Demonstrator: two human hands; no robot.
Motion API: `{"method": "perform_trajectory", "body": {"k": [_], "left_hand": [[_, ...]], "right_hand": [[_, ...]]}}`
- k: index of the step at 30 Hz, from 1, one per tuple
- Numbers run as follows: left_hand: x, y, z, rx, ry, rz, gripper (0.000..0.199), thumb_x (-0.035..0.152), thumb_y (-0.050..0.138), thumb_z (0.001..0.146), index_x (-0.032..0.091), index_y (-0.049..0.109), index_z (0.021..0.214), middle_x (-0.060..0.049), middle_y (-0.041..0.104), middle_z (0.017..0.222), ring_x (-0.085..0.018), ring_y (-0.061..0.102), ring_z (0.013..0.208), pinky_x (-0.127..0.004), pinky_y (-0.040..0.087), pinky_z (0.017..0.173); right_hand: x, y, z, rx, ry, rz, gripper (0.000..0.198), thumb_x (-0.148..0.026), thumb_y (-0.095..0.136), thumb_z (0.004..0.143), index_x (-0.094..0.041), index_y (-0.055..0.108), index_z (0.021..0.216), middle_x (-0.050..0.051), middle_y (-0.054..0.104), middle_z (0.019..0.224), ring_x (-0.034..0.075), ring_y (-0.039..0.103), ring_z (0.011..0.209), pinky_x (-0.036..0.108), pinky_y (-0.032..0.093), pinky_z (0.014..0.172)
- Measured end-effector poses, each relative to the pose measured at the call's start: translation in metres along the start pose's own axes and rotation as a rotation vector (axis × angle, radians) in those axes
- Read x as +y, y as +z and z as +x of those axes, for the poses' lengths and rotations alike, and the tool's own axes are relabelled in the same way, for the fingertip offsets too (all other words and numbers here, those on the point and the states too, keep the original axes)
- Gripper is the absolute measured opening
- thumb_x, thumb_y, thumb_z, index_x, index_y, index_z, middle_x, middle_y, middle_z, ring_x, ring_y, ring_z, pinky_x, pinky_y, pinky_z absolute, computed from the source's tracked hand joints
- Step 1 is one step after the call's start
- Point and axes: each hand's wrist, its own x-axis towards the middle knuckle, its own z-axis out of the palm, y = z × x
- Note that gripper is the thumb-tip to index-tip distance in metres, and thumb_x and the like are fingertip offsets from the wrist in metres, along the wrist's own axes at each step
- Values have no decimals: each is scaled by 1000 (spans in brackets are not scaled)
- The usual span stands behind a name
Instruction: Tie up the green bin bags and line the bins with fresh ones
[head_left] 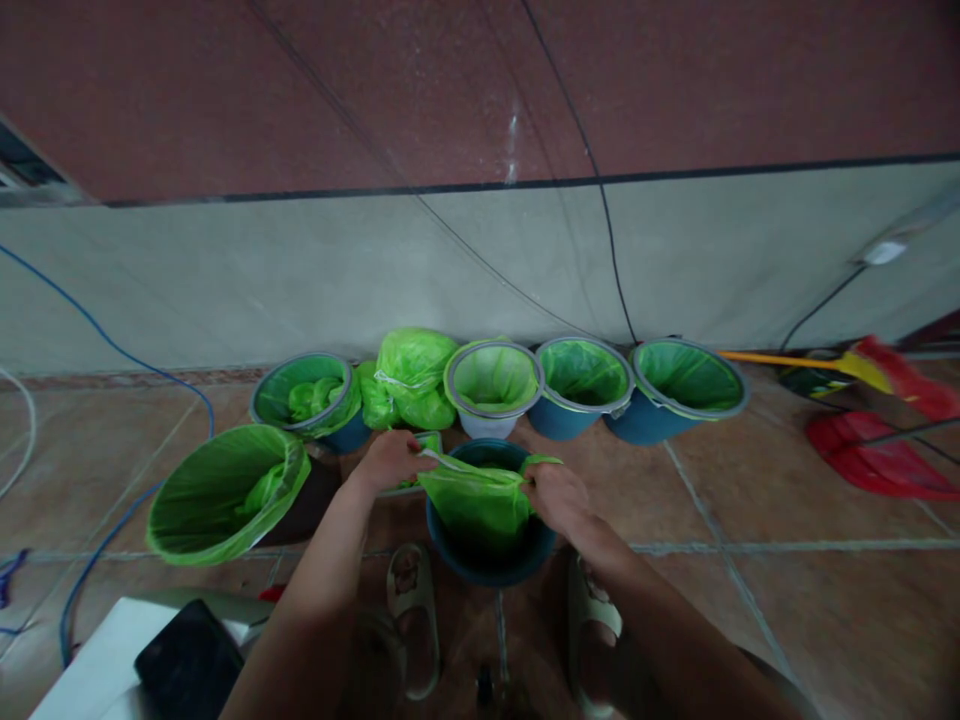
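A green plastic bag (480,500) with a white drawstring edge hangs inside a dark blue bucket (491,572) on the floor between my feet. My left hand (391,460) grips the bag's top edge at the left. On the other side, my right hand (561,494) is closed on the opposite end of that edge, so the top is stretched between them. The bucket's rim is bare, with the bag not folded over it. Beside my left hand, a small tray-like thing with green plastic (427,445) is partly hidden.
Along the wall stand green-lined bins (585,375) and stuffed green bags (416,370). At left are another lined bin (225,500), a blue cable (105,335) and a black object (189,660) on a white surface. A red dustpan (877,455) lies at right.
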Motion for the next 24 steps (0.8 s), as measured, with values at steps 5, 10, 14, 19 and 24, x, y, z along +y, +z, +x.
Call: {"method": "perform_trajectory", "body": {"k": [5,10,14,19,24], "left_hand": [[-17,-5,1,-55,38,-187,24,15,68,55,17,65,78,3,66,61,-17,63,63,-22,41,56],[-16,-11,-4,-59,65,-133,20,12,64,56,17,64,76,2,65,62,-16,62,64,-23,41,58],[-9,-8,-2,77,74,38,16,13,60,63,17,67,77,0,66,65,-17,62,70,-24,42,65],[-4,16,10,154,-2,-204,18,11,60,63,16,68,78,-2,68,71,-17,62,71,-25,45,67],[7,41,17,22,-57,-756,24,12,64,58,14,69,81,-1,68,68,-15,62,65,-24,46,61]], "right_hand": [[1,-1,0,11,41,5,24,-28,52,87,-19,74,89,10,73,95,22,67,94,27,46,77],[-1,-2,-2,18,28,10,24,-28,52,87,-19,74,91,9,73,96,21,67,94,26,46,76],[-1,-1,-1,14,22,11,25,-27,51,87,-20,75,90,9,73,94,21,67,93,27,46,77],[-1,1,0,1,0,2,24,-27,52,86,-18,74,90,11,73,95,22,67,93,27,45,76],[-1,-2,-1,8,-8,14,24,-27,52,86,-17,74,89,11,73,94,22,66,94,26,44,75]]}}
